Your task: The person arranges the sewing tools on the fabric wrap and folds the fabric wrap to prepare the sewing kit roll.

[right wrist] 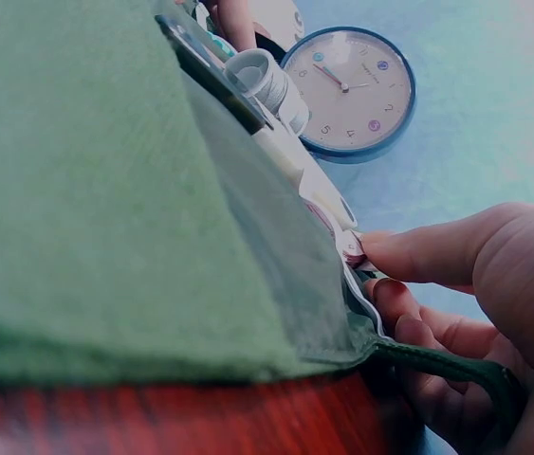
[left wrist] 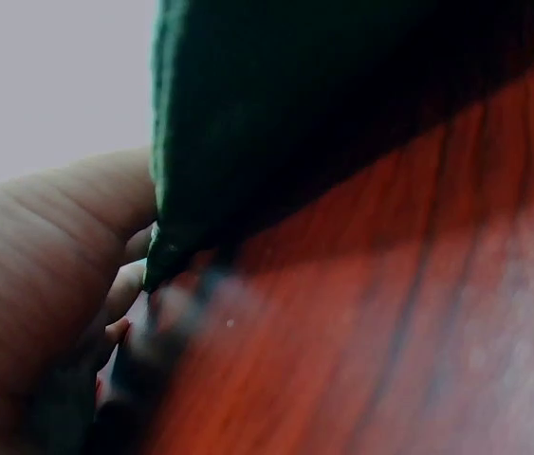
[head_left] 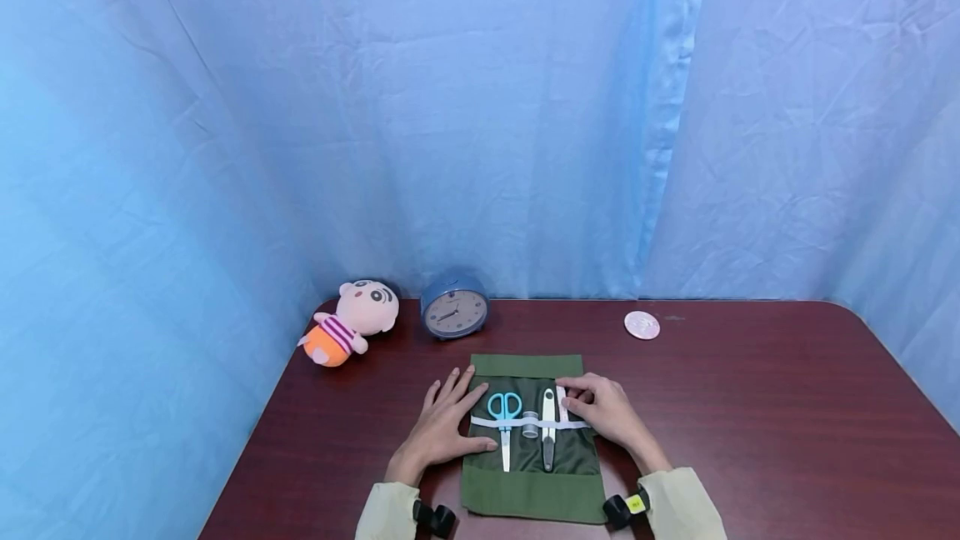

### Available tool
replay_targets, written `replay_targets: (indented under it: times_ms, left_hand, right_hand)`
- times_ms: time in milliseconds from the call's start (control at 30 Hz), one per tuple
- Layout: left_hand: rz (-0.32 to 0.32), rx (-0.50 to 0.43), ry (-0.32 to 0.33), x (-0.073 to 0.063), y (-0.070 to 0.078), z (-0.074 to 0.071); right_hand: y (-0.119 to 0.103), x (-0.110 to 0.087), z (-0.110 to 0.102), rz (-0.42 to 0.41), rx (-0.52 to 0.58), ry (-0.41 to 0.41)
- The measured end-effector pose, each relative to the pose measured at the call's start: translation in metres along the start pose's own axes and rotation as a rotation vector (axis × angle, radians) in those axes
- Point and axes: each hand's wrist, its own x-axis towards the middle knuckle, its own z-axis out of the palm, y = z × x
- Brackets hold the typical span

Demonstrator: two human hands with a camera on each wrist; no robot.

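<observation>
A green fabric sewing roll (head_left: 532, 497) lies unfolded on the table. A white elastic band (head_left: 483, 422) across it holds scissors (head_left: 505, 405) with light blue handles, a grey thread spool (head_left: 530, 425) and a slim white tool (head_left: 549, 415) with a dark end. My left hand (head_left: 441, 427) rests on the roll's left edge with fingers spread. At the right end of the band, my right hand (head_left: 609, 411) pinches a narrow white strip (right wrist: 352, 248) with reddish markings, like a tape measure, between thumb and fingers. In the left wrist view, the roll's edge (left wrist: 167, 123) stands beside the hand.
Behind the roll stands a blue round clock (head_left: 454, 307), with a plush doll (head_left: 352, 323) in a striped top to its left. A pale round disc (head_left: 642, 325) lies at the back right of the dark red table (head_left: 787, 407). Blue curtains (head_left: 450, 123) surround the table.
</observation>
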Motion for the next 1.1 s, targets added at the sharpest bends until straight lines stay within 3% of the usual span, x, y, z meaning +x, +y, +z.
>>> replay_targets:
  times_ms: [367,533,800,1100]
  left_hand:
    - [0.002,-0.014,0.005,-0.0001,-0.0009,0.0011]
    - [-0.001,-0.022,0.007,0.0002,-0.0005,0.001]
    - [-0.001,-0.021,0.011,0.0004,0.0002,0.0004]
    - [-0.001,-0.024,0.008,0.0004,-0.0007,0.0006]
  right_hand:
    - [0.0012,-0.0019,0.0017,-0.041,-0.079,0.026]
    - [0.0017,-0.0016,0.0016,-0.042,-0.078,0.015]
    - [0.003,-0.0025,0.0014,-0.119,-0.075,0.033]
    - [0.0022,-0.0028,-0.0009,-0.112,-0.076,0.004]
